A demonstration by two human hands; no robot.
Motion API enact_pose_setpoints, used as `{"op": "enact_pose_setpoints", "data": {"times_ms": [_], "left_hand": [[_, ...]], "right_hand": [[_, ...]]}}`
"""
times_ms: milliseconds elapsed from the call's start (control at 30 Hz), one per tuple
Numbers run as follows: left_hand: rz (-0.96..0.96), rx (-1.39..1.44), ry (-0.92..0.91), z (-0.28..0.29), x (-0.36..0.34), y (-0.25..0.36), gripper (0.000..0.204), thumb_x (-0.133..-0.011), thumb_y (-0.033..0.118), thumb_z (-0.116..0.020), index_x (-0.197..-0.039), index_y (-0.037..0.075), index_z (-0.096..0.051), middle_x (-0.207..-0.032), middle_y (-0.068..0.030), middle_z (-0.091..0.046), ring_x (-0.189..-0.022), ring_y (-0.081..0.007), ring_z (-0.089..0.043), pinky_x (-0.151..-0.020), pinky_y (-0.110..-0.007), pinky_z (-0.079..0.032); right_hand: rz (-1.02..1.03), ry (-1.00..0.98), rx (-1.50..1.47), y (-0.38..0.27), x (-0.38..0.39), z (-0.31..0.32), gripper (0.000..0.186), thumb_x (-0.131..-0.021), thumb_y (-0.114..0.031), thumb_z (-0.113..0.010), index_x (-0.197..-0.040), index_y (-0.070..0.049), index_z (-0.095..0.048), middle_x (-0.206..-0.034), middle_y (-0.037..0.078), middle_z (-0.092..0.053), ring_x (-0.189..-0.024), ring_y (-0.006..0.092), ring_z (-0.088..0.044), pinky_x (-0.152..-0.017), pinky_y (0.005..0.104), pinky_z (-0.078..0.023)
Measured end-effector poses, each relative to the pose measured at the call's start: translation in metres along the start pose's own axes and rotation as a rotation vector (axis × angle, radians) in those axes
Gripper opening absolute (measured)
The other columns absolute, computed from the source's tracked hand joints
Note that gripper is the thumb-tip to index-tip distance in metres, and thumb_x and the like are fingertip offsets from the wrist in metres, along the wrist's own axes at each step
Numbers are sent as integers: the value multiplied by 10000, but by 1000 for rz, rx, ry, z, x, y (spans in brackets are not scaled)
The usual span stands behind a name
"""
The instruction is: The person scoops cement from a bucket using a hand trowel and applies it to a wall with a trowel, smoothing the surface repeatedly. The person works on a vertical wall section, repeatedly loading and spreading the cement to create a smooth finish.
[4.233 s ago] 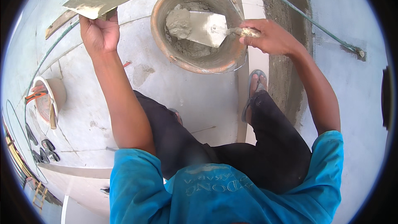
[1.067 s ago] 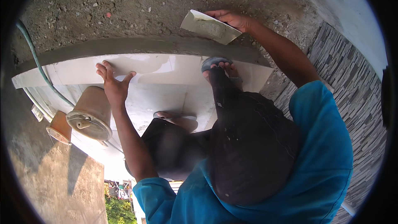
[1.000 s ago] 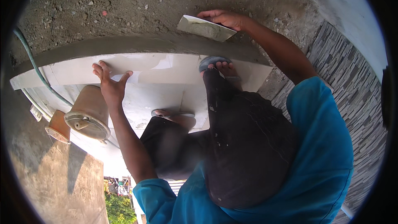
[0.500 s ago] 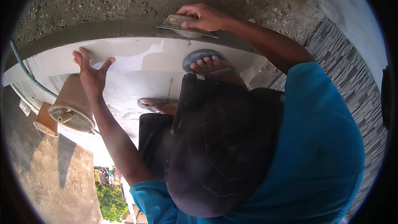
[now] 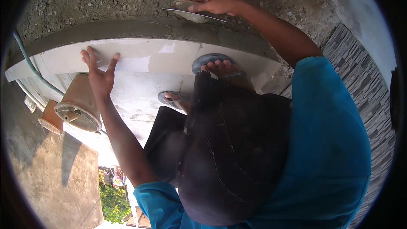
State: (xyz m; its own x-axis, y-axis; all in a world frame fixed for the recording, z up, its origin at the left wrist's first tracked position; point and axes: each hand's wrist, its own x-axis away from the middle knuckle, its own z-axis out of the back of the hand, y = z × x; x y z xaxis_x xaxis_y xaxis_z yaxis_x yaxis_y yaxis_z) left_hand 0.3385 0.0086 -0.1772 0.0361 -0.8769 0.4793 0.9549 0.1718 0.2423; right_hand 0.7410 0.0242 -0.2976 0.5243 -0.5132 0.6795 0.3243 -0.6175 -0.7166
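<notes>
My right hand is closed around the handle of a flat plastering trowel, whose thin blade is held over the rough ground with a lump of wet mortar along it. Just this side of it runs a smoothed strip of grey cement, bordered by a pale tiled face with damp patches. Against that face my left hand rests with its fingers spread and nothing in it.
Two mortar-stained buckets, one larger and one orange, stand at the left beside a green hose. My sandalled foot is by the tiled face. Stony soil lies beyond the strip; a stone-patterned wall rises at right.
The trowel has come away from the cement strip and moved farther out, over the soil. My left hand keeps about the same place on the tiled face while the whole view shifts slightly.
</notes>
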Motion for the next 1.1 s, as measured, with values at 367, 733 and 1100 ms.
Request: {"op": "enact_pose_setpoints", "data": {"times_ms": [367,733,1100], "left_hand": [[363,184,765,-33,-96,-30,525,-1062,362,-387,-1399,-37,-437,-1391,-256,-507,-1376,-395,-418,-1072,-465,-424],[829,125,663,-5,-119,-27,563,-1058,391,-292,-1337,-59,-483,-1326,-241,-492,-1259,-389,-491,-1077,-510,-402],[742,-59,738,-16,-125,-52,589,-1058,406,-269,-1365,-59,-460,-1324,-237,-495,-1290,-383,-463,-1088,-504,-378]], "right_hand": [[-9,-86,157,-53,21,-53,559,-855,-342,-745,-1336,-100,-595,-1142,115,-696,-1046,239,-648,-904,383,-487],[-529,304,159,7,61,-18,608,-844,-396,-783,-1275,-1,-614,-1148,127,-670,-1085,213,-620,-945,356,-458],[-451,190,50,-57,-22,-60,643,-820,-437,-779,-1295,-30,-631,-1264,166,-642,-1198,290,-575,-971,410,-463]]}}
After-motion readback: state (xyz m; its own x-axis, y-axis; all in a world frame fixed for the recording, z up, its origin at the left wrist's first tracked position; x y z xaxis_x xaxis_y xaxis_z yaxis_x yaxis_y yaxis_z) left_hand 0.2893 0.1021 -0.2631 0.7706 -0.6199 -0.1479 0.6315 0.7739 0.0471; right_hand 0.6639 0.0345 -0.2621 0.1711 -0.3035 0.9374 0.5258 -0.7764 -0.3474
